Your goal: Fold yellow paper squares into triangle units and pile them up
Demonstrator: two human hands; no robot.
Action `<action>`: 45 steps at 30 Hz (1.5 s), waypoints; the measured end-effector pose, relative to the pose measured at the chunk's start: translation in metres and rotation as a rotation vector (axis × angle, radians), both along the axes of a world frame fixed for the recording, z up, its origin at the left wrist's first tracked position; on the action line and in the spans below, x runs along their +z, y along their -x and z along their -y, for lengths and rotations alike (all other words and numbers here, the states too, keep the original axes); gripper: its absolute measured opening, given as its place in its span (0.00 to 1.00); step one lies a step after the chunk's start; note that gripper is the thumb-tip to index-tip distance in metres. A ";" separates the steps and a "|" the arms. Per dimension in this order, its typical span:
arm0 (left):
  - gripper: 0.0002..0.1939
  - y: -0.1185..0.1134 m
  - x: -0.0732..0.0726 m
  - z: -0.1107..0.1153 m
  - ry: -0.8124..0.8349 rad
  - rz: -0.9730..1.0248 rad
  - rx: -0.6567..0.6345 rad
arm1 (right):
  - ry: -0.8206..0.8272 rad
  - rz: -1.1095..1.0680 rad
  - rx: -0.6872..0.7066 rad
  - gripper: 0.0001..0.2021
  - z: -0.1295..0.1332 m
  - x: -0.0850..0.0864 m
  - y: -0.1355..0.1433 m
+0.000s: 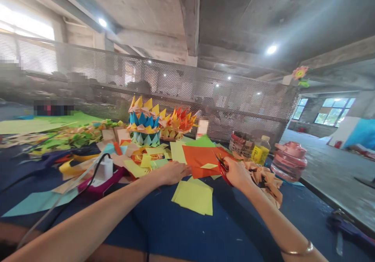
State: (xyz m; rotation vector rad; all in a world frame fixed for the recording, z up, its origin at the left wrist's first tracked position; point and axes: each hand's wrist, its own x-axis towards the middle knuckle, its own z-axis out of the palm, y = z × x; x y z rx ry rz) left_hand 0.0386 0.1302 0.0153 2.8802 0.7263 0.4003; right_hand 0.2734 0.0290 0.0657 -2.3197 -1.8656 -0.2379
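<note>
My left hand (172, 172) pinches the lower left edge of an orange paper sheet (195, 156). In my right hand (238, 173) is a pair of red-handled scissors (223, 170), its blades pointing up and away beside the sheet's right part. A small yellow paper piece (209, 166) lies against the orange sheet. Just below, on the dark blue table (181, 230), rests a small stack of yellow-green paper squares (193, 197). More green and yellow sheets (179, 152) lie behind my left hand.
Folded paper crowns (145, 127) stand at the back. To the right are a folded tan paper chain (268, 182), a yellow-labelled bottle (260, 150) and a pink jug (289, 162). A magenta power strip (101, 182) with cables sits at left; a perforated screen (175, 82) borders the table.
</note>
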 end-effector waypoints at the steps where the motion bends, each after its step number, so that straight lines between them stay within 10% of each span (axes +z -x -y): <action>1: 0.13 0.000 -0.001 -0.001 -0.003 -0.008 0.004 | -0.001 0.000 0.000 0.13 0.000 0.000 0.000; 15: 0.13 0.000 0.007 0.009 -0.017 0.089 0.209 | 0.010 0.023 0.018 0.13 0.000 0.001 -0.002; 24: 0.11 -0.001 0.014 0.038 0.191 0.025 -0.051 | 0.039 0.018 0.042 0.13 -0.003 -0.006 -0.010; 45: 0.14 0.001 0.005 0.021 0.564 0.138 0.027 | 0.066 -0.039 0.214 0.14 -0.008 -0.020 -0.008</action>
